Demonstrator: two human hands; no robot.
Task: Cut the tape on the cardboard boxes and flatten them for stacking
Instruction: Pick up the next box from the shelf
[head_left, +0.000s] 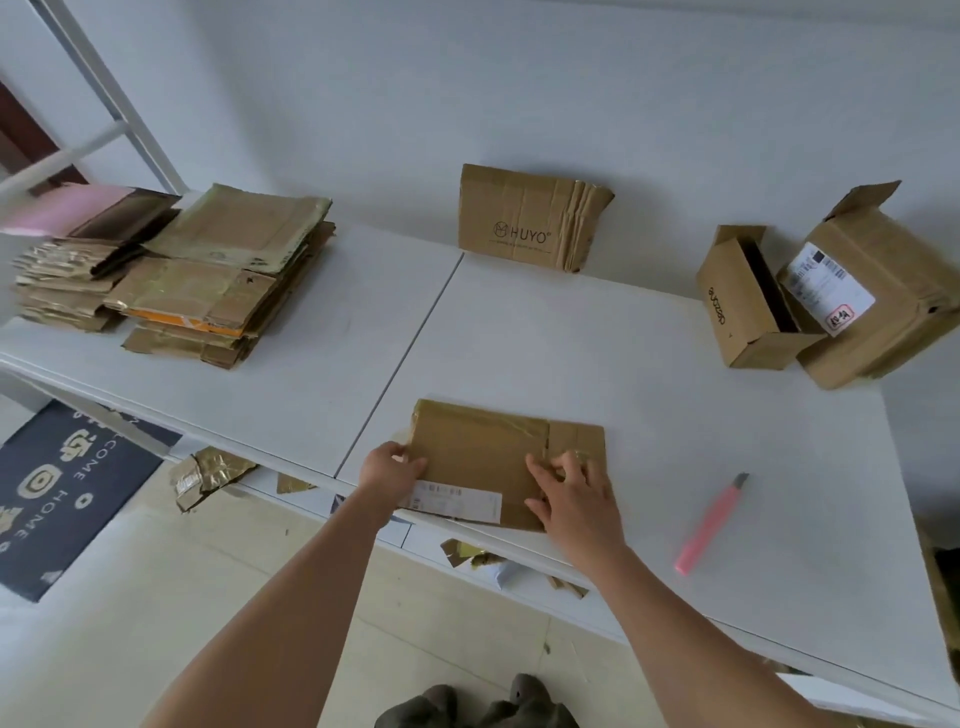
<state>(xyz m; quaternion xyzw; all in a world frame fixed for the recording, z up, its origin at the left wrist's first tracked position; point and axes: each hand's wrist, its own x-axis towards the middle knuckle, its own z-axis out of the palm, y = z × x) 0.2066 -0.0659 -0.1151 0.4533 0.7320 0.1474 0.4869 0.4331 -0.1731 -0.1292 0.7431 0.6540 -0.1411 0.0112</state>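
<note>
Already a stack of flattened boxes (176, 270) fills the upper left, both hands' fingers (566, 470) grip a flattened box (483, 452) at lower centre, while two open boxes (831, 296) wait upper right.

Count taken from the flattened box (483, 457) at the near edge of the worktop (675, 441), one item. Open boxes (748, 306) far right of it: two. One flattened HUYO box (524, 221) stands beyond it against the wall. Stacks of flattened cardboard (208, 280) far left of it: two, sheets uncountable. One pink cutter (709, 525) lies to its right. Hands (389, 467) on it: two.
</note>
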